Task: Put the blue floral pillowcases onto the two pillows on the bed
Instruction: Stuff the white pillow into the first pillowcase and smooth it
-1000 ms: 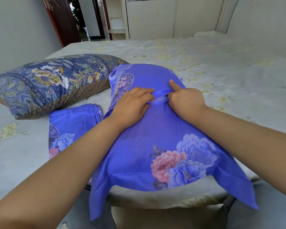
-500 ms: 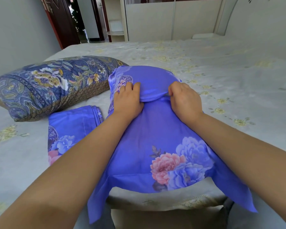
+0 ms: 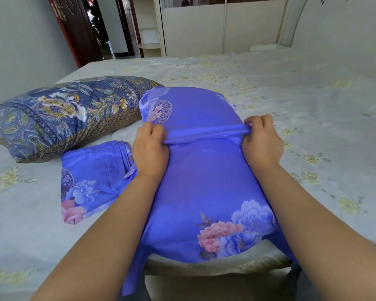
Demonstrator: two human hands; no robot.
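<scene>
Now our hands sit wider apart than half second ago: left hand (image 3: 150, 148) and right hand (image 3: 262, 141) pinch pillowcase flap (image 3: 204, 132) ends, stretching fold taut across covered pillow (image 3: 204, 181) between them. First pillow looks nearly closed; folded pillowcase (image 3: 91, 177) and patterned pillow (image 3: 63, 114) wait left of left hand.

Two bare forearms enter from the lower edge of the head view, one at each side. No sleeve, cuff or fabric covers either forearm up to the frame edge. The left hand (image 3: 150, 152) is bare: no glove, ring or wristband seen. The right hand (image 3: 262, 141) is likewise bare, with no watch or bracelet at the wrist. Fingernails cannot be made out. No other clothing can be identified with certainty.
</scene>
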